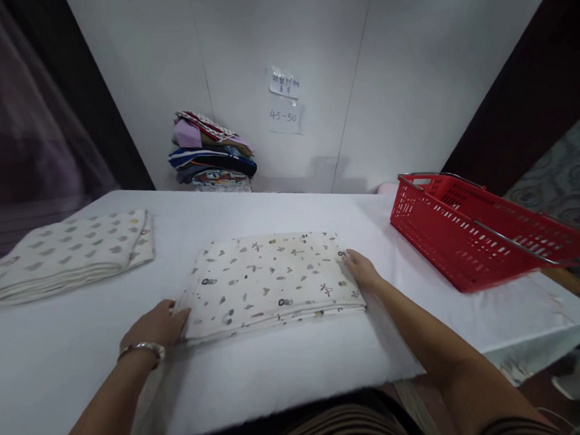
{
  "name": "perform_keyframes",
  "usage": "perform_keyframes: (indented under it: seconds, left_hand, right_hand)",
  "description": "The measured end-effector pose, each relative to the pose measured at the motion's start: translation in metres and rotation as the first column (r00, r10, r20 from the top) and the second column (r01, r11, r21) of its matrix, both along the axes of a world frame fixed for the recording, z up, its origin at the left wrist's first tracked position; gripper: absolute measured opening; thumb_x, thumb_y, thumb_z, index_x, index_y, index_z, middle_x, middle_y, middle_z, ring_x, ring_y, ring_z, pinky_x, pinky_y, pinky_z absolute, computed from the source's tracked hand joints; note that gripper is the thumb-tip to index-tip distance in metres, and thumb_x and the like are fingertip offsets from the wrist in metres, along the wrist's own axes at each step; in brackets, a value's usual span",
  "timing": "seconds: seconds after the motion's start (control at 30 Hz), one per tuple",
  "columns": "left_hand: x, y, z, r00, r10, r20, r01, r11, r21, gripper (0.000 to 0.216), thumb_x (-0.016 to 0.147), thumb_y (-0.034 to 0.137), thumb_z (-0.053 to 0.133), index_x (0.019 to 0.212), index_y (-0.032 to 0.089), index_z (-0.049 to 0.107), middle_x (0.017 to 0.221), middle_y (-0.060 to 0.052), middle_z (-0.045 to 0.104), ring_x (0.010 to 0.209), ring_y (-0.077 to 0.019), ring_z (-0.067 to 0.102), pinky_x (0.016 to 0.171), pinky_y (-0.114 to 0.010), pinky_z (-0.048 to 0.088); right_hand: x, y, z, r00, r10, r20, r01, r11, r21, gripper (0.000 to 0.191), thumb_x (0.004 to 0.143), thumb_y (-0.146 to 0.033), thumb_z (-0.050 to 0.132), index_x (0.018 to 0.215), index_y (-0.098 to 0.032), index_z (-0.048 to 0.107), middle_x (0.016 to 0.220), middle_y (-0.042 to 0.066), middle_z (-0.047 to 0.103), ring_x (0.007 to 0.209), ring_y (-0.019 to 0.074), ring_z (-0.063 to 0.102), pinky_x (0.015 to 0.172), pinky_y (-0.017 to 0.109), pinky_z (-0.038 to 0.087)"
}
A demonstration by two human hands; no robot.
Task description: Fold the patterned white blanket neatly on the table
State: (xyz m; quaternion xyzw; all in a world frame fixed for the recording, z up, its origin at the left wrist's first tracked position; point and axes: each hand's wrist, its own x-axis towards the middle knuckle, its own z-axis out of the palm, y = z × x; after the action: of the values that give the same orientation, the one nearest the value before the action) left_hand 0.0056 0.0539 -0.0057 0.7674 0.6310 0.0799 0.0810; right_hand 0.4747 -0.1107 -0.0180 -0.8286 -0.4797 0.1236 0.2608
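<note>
A folded cream cloth (274, 278) with small printed figures lies flat on the white table in front of me. My left hand (159, 327), with a silver bangle at the wrist, grips its near left side, thumb on top and the other fingers partly hidden. At the right edge, my right hand (360, 269) is closed on the cloth's side, fingertips pressed at the border. A thin, see-through layer (393, 343) that looks like plastic stretches from the cloth toward my body. Farther left rests another folded printed cloth (83, 248), apart from my hands.
A red plastic basket (464, 232) with metal handles stands tilted in view at the table's right side. Against the back wall is a stack of folded fabrics (213, 153). Paper notes (284, 102) hang on the wall above the table (319, 209).
</note>
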Motion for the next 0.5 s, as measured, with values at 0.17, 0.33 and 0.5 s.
perform_keyframes:
  seconds: [0.17, 0.33, 0.5]
  left_hand:
    - [0.049, -0.025, 0.02, 0.976, -0.135, -0.168, 0.164, 0.971, 0.172, 0.047, 0.083, 0.039, 0.036, 0.115, 0.01, 0.054, 0.127, -0.017, 0.052, 0.112, -0.0314, 0.05, 0.087, -0.046, 0.042]
    - [0.086, -0.037, -0.004, 0.936, -0.323, -0.136, 0.341, 0.929, 0.14, 0.054, 0.084, 0.046, 0.037, 0.125, 0.014, 0.05, 0.143, -0.013, 0.035, 0.132, -0.0281, 0.03, 0.105, -0.048, 0.024]
    - [0.087, -0.035, -0.021, 0.944, -0.316, -0.094, 0.322, 0.945, 0.059, 0.059, 0.086, 0.05, 0.03, 0.131, 0.016, 0.045, 0.145, -0.012, 0.033, 0.134, -0.0285, 0.026, 0.106, -0.051, 0.02]
  right_hand:
    - [0.009, 0.0, 0.004, 0.907, -0.145, -0.396, 0.166, 0.986, 0.02, 0.047, 0.083, -0.032, 0.052, 0.126, -0.014, 0.049, 0.092, 0.005, 0.066, 0.067, 0.0133, 0.06, 0.065, 0.025, 0.05]
    - [0.002, -0.007, 0.01, 0.832, -0.184, -0.524, 0.175, 0.982, -0.067, 0.025, 0.081, -0.03, 0.056, 0.098, -0.014, 0.061, 0.07, 0.002, 0.062, 0.05, 0.0106, 0.055, 0.046, 0.021, 0.047]
    - [-0.01, -0.037, 0.014, 0.733, -0.207, -0.648, 0.146, 0.978, -0.148, 0.02, 0.084, -0.033, 0.054, 0.076, -0.015, 0.059, 0.06, 0.001, 0.059, 0.047, 0.0099, 0.054, 0.044, 0.02, 0.047]
